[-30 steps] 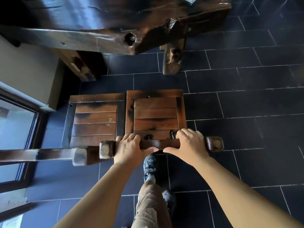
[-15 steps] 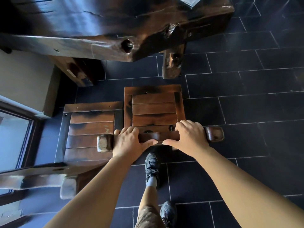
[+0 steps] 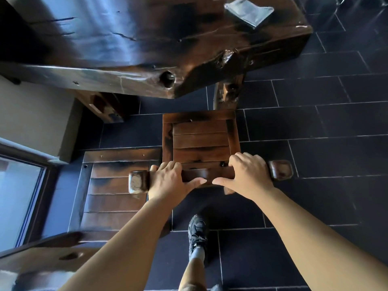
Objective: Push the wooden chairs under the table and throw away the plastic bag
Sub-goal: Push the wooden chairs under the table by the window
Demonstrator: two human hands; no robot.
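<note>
From my feed, the table [image 3: 130, 38] runs off the top and left edges, and the pale folded thing [image 3: 248, 10] on it is clipped at the top. My left forearm [image 3: 117, 244] covers part of the second chair [image 3: 111, 185], whose backrest [image 3: 39, 261] is blurred

A: We see the desk [image 3: 130, 45] is thick dark wood, glossy, with knots and rough broken edges.

B: Yes. The chair [image 3: 200, 139] is also dark stained wood, with smooth slats and a little shine. The second chair [image 3: 113, 185] looks the same.

A: The floor [image 3: 315, 127] has matt black tiles. On the desk we notice a folded grey cloth [image 3: 248, 10], perhaps plastic.
</note>
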